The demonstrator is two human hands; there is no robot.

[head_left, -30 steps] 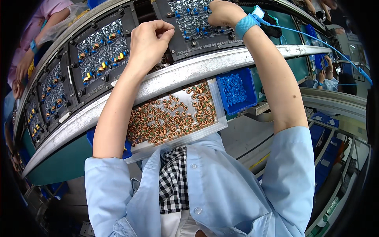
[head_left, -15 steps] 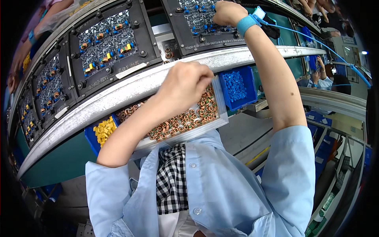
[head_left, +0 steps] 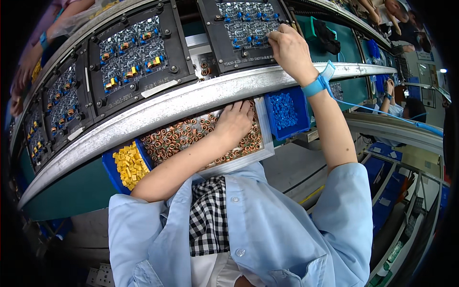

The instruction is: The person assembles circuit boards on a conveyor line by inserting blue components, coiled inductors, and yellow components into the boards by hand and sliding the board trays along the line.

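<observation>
My left hand [head_left: 233, 125] lies in a shallow tray [head_left: 268, 143] of copper-wound ring coils [head_left: 167, 136]. Its fingers stretch out over the coils, slightly apart, and no coil shows lifted in them. At the right edge of a black fixture [head_left: 217, 45], my right hand [head_left: 292, 51] has its fingers curled and thumb and forefinger close together. Whatever they may hold is hidden. Several circuit boards with blue parts [head_left: 248, 24] sit in that fixture, left of the right hand. A blue strap [head_left: 314, 87] with a coiled cord circles my right wrist.
A metal rail [head_left: 143, 111] runs between the tray and the fixtures. Blue bins of blue parts [head_left: 284, 111] and yellow blocks [head_left: 129, 165] flank the tray. Another fixture [head_left: 165, 88] at left carries boards with coils and yellow parts. Other people's arms [head_left: 28, 71] show at far left.
My left hand has gone down from above the rail's edge into the coil tray, its fingers stretching out. My right hand has drawn back from over the boards toward the fixture's right edge.
</observation>
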